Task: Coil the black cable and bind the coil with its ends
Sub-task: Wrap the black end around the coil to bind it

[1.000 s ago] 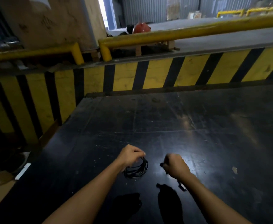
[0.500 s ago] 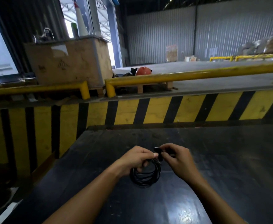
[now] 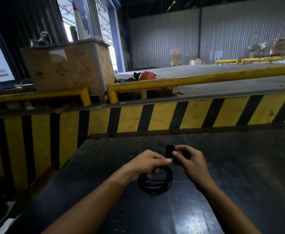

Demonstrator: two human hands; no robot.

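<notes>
The black cable point(image 3: 155, 184) hangs as a round coil of several loops just above the dark table point(image 3: 239, 166). My left hand point(image 3: 146, 164) grips the top of the coil, thumb and fingers closed around the strands. My right hand point(image 3: 189, 159) sits close to the right of it, fingertips pinching a flat black end piece point(image 3: 169, 151) that sticks up between the two hands. How the end piece joins the coil is hidden by my fingers.
A yellow-and-black striped barrier point(image 3: 172, 115) runs along the table's far edge and down its left side. Yellow guard rails point(image 3: 206, 78), a large cardboard box point(image 3: 67, 65) and an orange hard hat point(image 3: 146, 76) lie beyond it.
My hands came together from apart; the right hand brought the cable's end up to the coil. The camera tilted upward, and the coil now hangs a bit lower in view.
</notes>
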